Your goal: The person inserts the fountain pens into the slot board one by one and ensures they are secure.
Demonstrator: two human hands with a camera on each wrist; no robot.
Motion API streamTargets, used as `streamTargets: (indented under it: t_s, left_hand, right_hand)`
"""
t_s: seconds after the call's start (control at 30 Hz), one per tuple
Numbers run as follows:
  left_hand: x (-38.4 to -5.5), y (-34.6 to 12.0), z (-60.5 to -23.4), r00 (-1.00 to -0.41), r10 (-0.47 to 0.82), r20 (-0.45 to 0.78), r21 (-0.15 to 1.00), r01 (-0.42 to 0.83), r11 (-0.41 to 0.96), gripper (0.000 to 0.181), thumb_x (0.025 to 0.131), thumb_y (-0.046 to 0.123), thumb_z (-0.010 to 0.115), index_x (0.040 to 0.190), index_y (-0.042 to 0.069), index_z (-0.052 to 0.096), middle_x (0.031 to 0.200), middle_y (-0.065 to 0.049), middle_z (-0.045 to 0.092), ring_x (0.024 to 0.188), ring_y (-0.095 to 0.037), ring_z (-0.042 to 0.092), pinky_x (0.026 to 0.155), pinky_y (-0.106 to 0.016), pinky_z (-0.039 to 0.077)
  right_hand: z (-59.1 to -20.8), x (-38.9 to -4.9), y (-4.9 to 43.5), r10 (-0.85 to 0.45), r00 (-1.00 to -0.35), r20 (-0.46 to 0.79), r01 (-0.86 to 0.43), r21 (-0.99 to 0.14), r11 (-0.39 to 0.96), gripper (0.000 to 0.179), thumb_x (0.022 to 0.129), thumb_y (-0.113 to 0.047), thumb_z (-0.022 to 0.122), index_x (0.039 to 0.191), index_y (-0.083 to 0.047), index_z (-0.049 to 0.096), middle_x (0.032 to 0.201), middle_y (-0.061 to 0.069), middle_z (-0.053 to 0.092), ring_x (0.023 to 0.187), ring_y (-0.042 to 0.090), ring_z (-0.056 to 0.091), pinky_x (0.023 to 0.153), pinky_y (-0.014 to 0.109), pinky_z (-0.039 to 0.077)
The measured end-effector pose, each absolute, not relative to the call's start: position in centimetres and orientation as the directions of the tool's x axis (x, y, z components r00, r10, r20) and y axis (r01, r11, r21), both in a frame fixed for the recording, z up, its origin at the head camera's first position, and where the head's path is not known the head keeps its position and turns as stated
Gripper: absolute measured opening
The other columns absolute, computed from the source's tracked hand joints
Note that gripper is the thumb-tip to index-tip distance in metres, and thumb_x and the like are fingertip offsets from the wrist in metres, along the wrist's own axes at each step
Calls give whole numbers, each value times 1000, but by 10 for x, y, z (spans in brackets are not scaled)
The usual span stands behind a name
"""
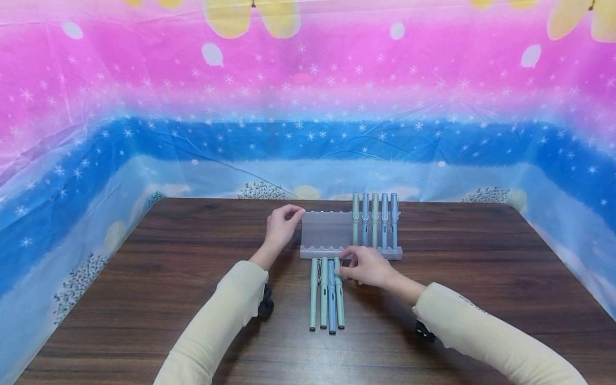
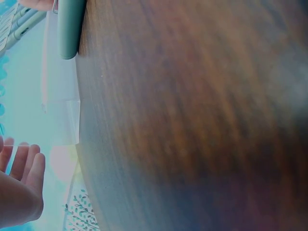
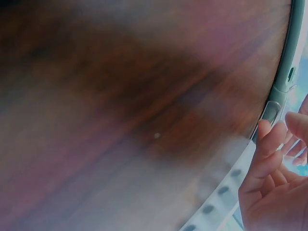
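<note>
My left hand (image 1: pixel 281 227) pinches the upper left corner of a translucent pen rack (image 1: pixel 327 230) between thumb and fingers. In the left wrist view that hand (image 2: pixel 21 185) shows at the rack's end. My right hand (image 1: pixel 368 266) has thumb and index finger at the cap end of a green pen (image 1: pixel 340 299), the rightmost of a row on the table. Beside it lie a blue pen (image 1: pixel 332 305) and two green pens, a middle one (image 1: pixel 324 299) and a leftmost one (image 1: pixel 313 302). The right wrist view shows the fingertips (image 3: pixel 264 130) by the pen's clip.
Several pens, green (image 1: pixel 355 219) and blue (image 1: pixel 394 224), stand upright in the right half of the rack. The rack's left slots hold none. Beneath everything is a dark wooden table (image 1: pixel 192 256); a patterned cloth (image 1: pixel 308 133) hangs behind its far edge.
</note>
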State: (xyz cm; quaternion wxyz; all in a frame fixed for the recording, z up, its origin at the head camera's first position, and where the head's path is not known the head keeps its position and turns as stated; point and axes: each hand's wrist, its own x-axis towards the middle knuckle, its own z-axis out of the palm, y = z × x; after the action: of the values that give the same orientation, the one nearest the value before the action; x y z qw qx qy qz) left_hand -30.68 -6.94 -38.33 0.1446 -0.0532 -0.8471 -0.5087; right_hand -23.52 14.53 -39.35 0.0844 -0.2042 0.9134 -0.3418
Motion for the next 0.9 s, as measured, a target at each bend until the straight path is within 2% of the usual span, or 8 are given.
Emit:
streamTargets:
  t_s: [0.2,0.33,0.63,0.9]
  left_hand:
    - [-307,-69,-383,-947,-61,314,841,248,480,18,85,21,60,93,7,67,91,-5,65,84,-18,57,78,-31,42]
    - [-307,-69,-383,-950,-61,308,846,243,475,18,85,21,60,93,7,67,91,-5,65,84,-18,57,78,-31,43]
    - [-306,-69,-383,-948,-60,312,843,247,477,17,85,20,60,93,6,67,91,-5,64,83,-18,57,78,-31,43]
    - [-307,-69,-383,-947,-64,315,839,247,484,17,85,21,60,92,7,67,90,-5,65,84,-18,57,79,-31,42]
  right_hand:
    - [-392,-231,141,-404,-915,2,-330,-578,746,36,78,-31,66,105,-9,56,56,-5,54,45,11,50,39,27,37]
    - [-391,-231,141,-408,-913,6,-339,-566,751,36,77,-28,67,105,-8,55,57,-6,54,45,10,49,39,26,37]
    - [-391,-231,146,-441,-897,-26,-340,-597,727,41,75,-18,70,108,2,55,62,-3,55,45,10,51,45,26,42]
    - [-390,-233,152,-468,-879,-96,-294,-664,688,42,75,-17,69,110,0,51,64,2,55,46,16,52,45,29,45]
